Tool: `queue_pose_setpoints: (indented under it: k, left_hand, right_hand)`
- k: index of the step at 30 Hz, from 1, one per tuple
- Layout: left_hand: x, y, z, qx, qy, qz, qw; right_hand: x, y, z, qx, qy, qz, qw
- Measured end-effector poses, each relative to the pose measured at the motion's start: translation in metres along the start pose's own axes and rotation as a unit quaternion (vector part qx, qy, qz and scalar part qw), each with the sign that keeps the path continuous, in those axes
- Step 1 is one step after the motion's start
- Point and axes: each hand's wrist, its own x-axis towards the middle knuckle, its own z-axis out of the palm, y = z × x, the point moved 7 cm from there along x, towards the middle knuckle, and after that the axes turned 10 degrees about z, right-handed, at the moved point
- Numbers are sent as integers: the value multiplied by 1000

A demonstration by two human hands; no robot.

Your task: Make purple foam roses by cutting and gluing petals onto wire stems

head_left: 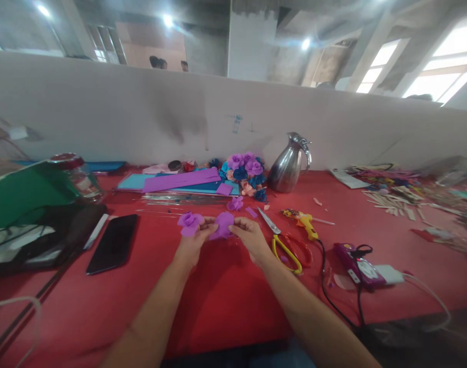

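A purple paper flower [189, 223] is held by my left hand [199, 237], whose fingers also pinch the left side of a rounded purple paper petal [224, 225]. The petal's right edge is between the thumb and fingers of my right hand [249, 235]. Another small purple flower [235, 203] lies just beyond the petal. Scissors with yellow handles [286, 254] lie open to the right of my right hand, beside a yellow glue gun [307, 226].
Purple paper sheets [182, 180], a bunch of paper flowers [241, 171] and a metal jug [287, 166] stand at the back. A black phone [113, 243] lies left; a purple power strip [359, 266] with cables is right.
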Motion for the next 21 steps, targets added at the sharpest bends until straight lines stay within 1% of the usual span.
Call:
queue_pose_setpoints:
  k: [9, 14, 18, 21]
  left_hand:
    - [0, -2, -2, -3, 13, -3, 1000]
    - [1, -4, -5, 2, 22, 9, 1000]
    - [1, -6, -4, -1, 8, 10, 1000]
    - [2, -10, -3, 10, -8, 8, 1000]
  right_hand:
    - [-1, 3, -2, 27, 12, 24, 999]
    - [-3, -1, 0, 13, -4, 12, 1000]
    - [-4, -1, 1, 9, -10, 3, 1000]
    - [-2, 0, 0, 8, -2, 1, 1000]
